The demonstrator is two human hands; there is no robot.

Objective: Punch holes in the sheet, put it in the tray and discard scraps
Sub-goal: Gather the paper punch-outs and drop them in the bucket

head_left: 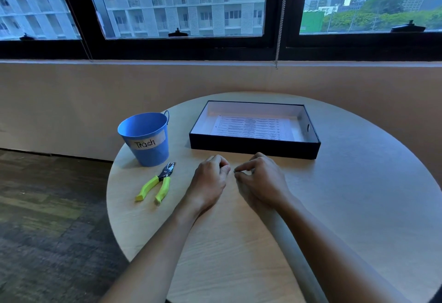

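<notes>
My left hand [211, 178] and my right hand [259, 178] rest close together on the round wooden table [239, 243], just in front of the black tray [254, 150]. On each hand the fingers are curled and the thumb pinches against the fingertips at the table top. A tiny pale paper scrap [235, 171] shows at my right fingertips; whatever my left fingers pinch is hidden. The printed sheet [253, 127] lies flat inside the tray. A blue bucket [146, 140] labelled "Trash" stands at the left. The hole punch [157, 184], with yellow-green handles, lies in front of the bucket.
The table stands against a beige wall under large windows. A bead cord [279, 27] hangs down by the window frame behind the tray. Dark carpet floor [47, 219] lies beyond the table's left edge.
</notes>
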